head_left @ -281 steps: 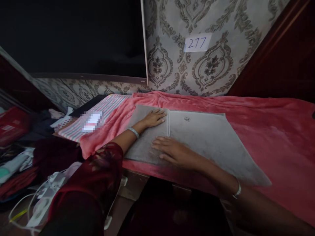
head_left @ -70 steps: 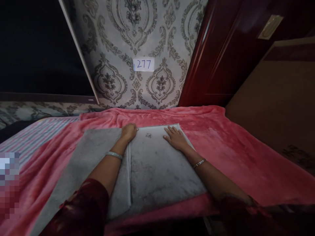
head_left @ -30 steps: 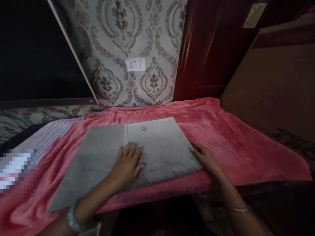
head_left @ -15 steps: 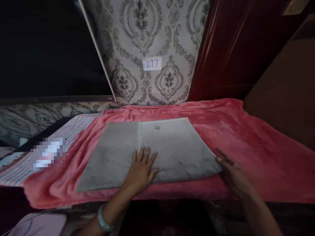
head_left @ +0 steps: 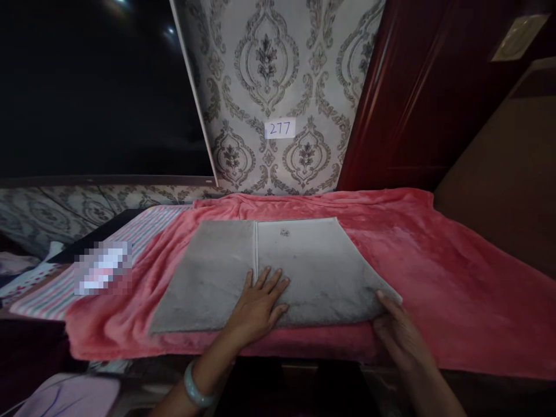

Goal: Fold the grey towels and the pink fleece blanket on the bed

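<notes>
A grey plush cloth [head_left: 321, 266], folded flat, lies on a pink blanket [head_left: 443, 278]. A pale seam or folded edge runs across it left of its middle, and a small dark mark shows near its far side. My left hand [head_left: 260, 304] rests palm down on the cloth near that line, fingers spread. At the near right corner, my right hand [head_left: 397, 327] has its thumb on top of the cloth and its fingers curled below the edge, pinching it. Those fingertips are partly hidden under the cloth.
Striped fabric [head_left: 143, 226] with a blurred-out item on it lies at the left. Behind are a dark screen [head_left: 104, 87], a patterned wall with a label [head_left: 280, 128] reading 277, and a dark red wooden panel [head_left: 403, 87]. A pink stool-like seat [head_left: 73, 394] stands at lower left.
My right hand has moved from beside the cloth's right edge down to its near right corner and taken hold there. My left hand stays flat on the cloth. The view has shifted slightly.
</notes>
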`<control>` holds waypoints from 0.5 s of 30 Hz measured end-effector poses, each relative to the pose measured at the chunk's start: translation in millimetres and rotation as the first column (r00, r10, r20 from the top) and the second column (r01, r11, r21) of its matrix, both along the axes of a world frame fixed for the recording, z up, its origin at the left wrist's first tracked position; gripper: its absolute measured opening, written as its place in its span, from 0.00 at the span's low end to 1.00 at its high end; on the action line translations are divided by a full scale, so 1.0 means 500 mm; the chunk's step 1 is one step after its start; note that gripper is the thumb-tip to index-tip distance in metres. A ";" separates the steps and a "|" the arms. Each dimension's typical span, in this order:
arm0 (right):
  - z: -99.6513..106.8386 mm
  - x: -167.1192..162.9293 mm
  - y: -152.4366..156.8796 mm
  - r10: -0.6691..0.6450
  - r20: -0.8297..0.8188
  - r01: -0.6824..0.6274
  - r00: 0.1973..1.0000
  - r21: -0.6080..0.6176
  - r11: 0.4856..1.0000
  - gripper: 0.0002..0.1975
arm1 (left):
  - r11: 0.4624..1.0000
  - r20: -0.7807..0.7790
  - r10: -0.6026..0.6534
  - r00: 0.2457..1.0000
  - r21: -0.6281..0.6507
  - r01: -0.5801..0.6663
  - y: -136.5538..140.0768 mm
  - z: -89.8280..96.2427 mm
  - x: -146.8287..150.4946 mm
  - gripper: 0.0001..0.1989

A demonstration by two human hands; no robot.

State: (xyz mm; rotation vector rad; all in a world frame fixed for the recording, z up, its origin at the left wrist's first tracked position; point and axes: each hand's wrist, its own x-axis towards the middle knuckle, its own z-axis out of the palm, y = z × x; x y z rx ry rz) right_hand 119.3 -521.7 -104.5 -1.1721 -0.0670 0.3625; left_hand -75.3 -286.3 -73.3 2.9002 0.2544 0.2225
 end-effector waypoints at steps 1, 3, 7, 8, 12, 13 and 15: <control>-0.004 0.005 0.005 -0.021 -0.036 0.021 0.999 0.002 1.000 0.21 | 1.000 0.003 -0.005 1.000 -0.006 0.005 0.000 0.000 -0.001 0.29; -0.013 0.012 0.016 -0.058 -0.074 0.059 0.996 0.012 0.998 0.21 | 0.999 0.006 -0.013 1.000 -0.030 0.014 0.001 0.001 -0.003 0.28; -0.030 0.023 0.034 -0.084 0.018 0.084 0.996 0.010 0.996 0.18 | 0.992 0.013 -0.024 1.000 -0.125 0.026 0.004 0.007 -0.006 0.27; -0.028 0.025 0.040 -0.087 0.027 0.086 0.996 0.006 0.996 0.16 | 0.986 0.014 -0.027 1.000 -0.163 0.028 0.006 0.009 -0.007 0.26; 0.041 0.012 0.095 -0.064 0.069 0.062 0.996 0.039 0.997 0.16 | 0.895 0.069 -0.006 0.998 -0.445 0.036 0.025 0.018 -0.015 0.27; 0.073 0.001 0.120 -0.051 0.083 0.045 0.995 0.072 0.996 0.17 | 0.835 0.101 0.023 0.995 -0.548 0.036 0.034 0.022 -0.020 0.27; 0.144 -0.032 0.181 0.001 0.128 -0.019 0.992 0.145 0.989 0.19 | 0.650 0.166 0.123 0.978 -0.758 0.047 0.059 0.034 -0.035 0.30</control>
